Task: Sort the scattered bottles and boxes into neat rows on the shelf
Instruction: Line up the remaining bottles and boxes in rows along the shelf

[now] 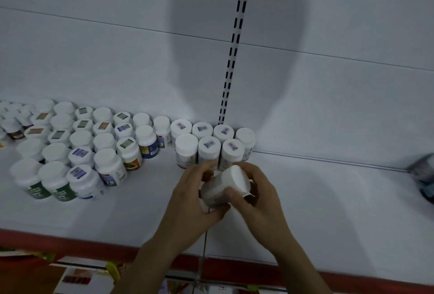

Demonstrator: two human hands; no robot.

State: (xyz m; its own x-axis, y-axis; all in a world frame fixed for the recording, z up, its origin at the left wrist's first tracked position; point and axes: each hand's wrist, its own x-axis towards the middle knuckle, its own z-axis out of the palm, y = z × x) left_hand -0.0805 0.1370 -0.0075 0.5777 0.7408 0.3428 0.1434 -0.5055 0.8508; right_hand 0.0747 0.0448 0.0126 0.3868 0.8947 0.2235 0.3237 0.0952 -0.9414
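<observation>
A white-capped bottle (225, 187) is tilted on its side just above the white shelf (117, 209), held between both hands. My left hand (190, 199) grips its lower body from the left, and my right hand (256, 192) grips its cap end from the right, thumb across the front. Directly behind them stand two short rows of white bottles (211, 141) against the back wall. Farther left, several rows of white-capped bottles (82, 145) with green, orange and blue labels fill the shelf.
The shelf's red front edge (70, 244) runs along the bottom, with boxes (77, 277) on a lower level beneath. A slotted upright (232, 59) rises on the back wall. A blurred dark object (422, 176) sits at the far right edge.
</observation>
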